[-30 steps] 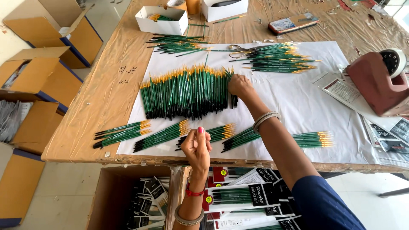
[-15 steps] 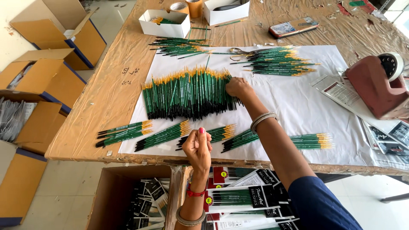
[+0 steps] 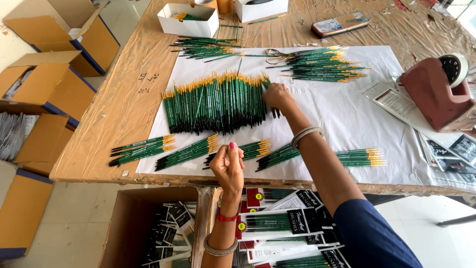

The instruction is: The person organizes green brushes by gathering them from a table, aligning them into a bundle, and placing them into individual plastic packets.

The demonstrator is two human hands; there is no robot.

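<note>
A long row of green paintbrushes [image 3: 213, 104] with yellow tips lies side by side on a white paper sheet [image 3: 347, 114]. My right hand [image 3: 276, 96] reaches across to the row's right end, and its fingertips pinch a few brushes there. My left hand [image 3: 228, 166] hovers above the table's near edge with its fingers curled shut; I see nothing in it. Small bundles of green brushes [image 3: 188, 151] lie along the sheet's front edge, between the two hands.
More brush piles [image 3: 322, 63] and scissors [image 3: 277, 53] lie at the far side, with a white box [image 3: 187, 22] behind them. A red tape dispenser [image 3: 436, 92] stands at the right. Packed brush sets [image 3: 277, 223] fill a carton below. Cardboard boxes [image 3: 44, 94] stand at the left.
My right hand stays at the right end of the brush row, shifting only slightly. My left hand has hardly moved. The view has tilted a little.
</note>
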